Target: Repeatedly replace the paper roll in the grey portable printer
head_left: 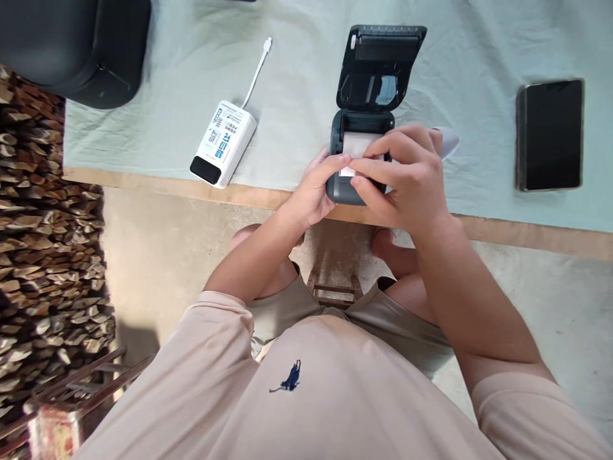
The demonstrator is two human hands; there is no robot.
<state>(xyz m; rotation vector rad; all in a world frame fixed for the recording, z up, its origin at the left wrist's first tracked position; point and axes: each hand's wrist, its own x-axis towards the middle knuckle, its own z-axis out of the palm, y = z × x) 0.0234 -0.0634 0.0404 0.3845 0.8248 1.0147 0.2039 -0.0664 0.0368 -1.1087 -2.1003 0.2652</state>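
- Label printer (364, 118) sat at the near edge of the desk (297, 115), on the pale green cloth, straight in front of the person.
- Its lid (378, 64) stood swung back and open, away from the person, leaving the compartment uncovered.
- White paper (357, 144) lay in the open compartment, reaching toward the printer's front edge.
- The left hand (316, 188) was wrapped around the printer's left side, gripping the body, with the thumb lying over the top next to the paper.
- The right hand (407, 182) was curled closed over the printer's front right part, its fingertips (357, 167) pressed onto the paper beside the left thumb.
- A white power bank (223, 144) with blue print lay on the cloth to the left of the printer, apart from it, and a white cable (256, 73) ran from it toward the far side of the desk.
- A dark phone (550, 134) lay face up well to the right.
- A small white object (447, 142) showed just behind the right hand, mostly hidden.
- A black rounded object (81, 45) rested on the far left corner.
- Stacked firewood (43, 223) stood beside the desk on the left.
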